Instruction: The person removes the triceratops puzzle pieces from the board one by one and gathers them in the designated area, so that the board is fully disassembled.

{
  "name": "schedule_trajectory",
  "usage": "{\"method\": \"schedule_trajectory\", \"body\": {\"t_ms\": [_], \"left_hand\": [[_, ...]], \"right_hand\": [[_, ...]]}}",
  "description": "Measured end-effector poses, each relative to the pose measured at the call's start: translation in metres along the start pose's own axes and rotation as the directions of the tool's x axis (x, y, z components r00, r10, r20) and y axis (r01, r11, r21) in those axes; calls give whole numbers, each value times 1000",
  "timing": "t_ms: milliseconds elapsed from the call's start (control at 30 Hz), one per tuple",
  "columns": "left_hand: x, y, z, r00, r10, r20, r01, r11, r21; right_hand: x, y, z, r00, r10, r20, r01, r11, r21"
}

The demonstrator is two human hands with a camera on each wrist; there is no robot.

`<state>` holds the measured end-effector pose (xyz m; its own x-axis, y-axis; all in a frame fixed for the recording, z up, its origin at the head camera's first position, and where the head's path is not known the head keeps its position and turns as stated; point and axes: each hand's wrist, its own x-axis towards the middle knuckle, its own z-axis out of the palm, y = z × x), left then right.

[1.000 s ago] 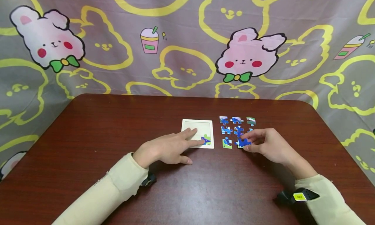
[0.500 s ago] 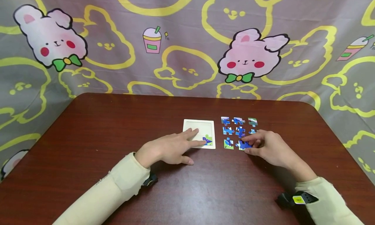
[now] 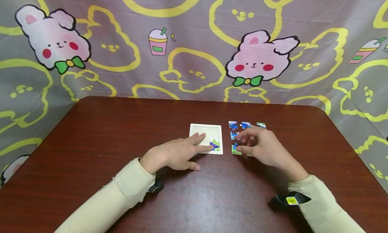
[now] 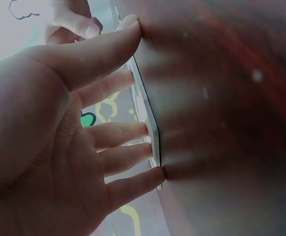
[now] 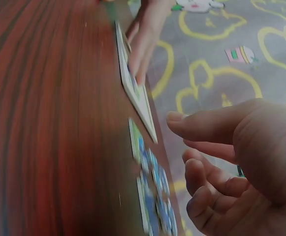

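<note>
My left hand [image 3: 172, 155] rests with spread, straight fingers on a white square puzzle tray [image 3: 221, 135]. One of those fingers touches a blue and green jigsaw piece [image 3: 215, 146] in the tray's lower right corner. In the left wrist view the fingertips [image 4: 145, 129] meet the tray's edge. My right hand [image 3: 268, 147] hovers over the loose jigsaw pieces right of the tray, thumb and fingers loosely bent and apart. Nothing shows between them in the right wrist view. Near its fingertips lies a green and blue piece [image 3: 236, 150]; the hand hides several others.
More loose pieces, such as a blue and pink piece [image 3: 232, 124] and a green and white piece [image 3: 261, 125], lie along the back of the group. Everything sits on a dark brown table [image 3: 127, 118]. A patterned curtain [image 3: 188, 31] hangs behind it.
My right hand has moved left from the lower right piece, over the middle of the loose pieces, covering more of them. My left hand has stayed on the tray.
</note>
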<state>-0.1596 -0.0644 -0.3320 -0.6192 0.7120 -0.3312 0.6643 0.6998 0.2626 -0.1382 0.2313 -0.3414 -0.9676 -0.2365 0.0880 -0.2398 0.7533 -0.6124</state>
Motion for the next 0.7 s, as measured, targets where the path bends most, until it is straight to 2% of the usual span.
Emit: {"method": "schedule_trajectory", "body": {"t_ms": [167, 367, 700], "left_hand": [[0, -1, 0, 1000, 10, -7, -10, 1000, 7], [0, -1, 1, 1000, 19, -20, -19, 1000, 17], [-1, -1, 0, 1000, 14, -22, -14, 1000, 19]], "right_hand": [[15, -17, 18, 997, -43, 68, 43, 999, 0], [27, -32, 34, 988, -46, 147, 48, 999, -10], [35, -38, 42, 985, -54, 166, 71, 992, -101]]}}
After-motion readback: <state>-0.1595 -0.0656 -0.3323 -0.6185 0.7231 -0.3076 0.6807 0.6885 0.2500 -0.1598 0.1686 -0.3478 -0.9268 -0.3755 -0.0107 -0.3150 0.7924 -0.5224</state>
